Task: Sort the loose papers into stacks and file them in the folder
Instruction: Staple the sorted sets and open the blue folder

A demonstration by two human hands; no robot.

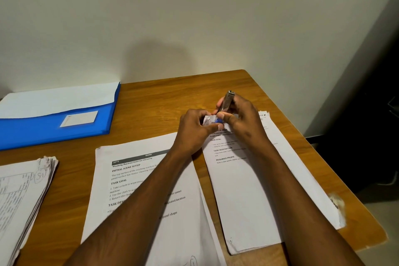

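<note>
Three paper stacks lie on the wooden table: a worn stack at the left, a printed stack in the middle, and a third stack at the right. An open blue folder with a white sheet in it sits at the back left. Above the gap between the middle and right stacks, my left hand pinches a small white and blue packet. My right hand grips a small metal stapler, its tip at the packet.
The table's right edge runs close beside the right stack, with a chipped spot near the front corner. A pale wall stands behind the table. Dark furniture sits at the far right.
</note>
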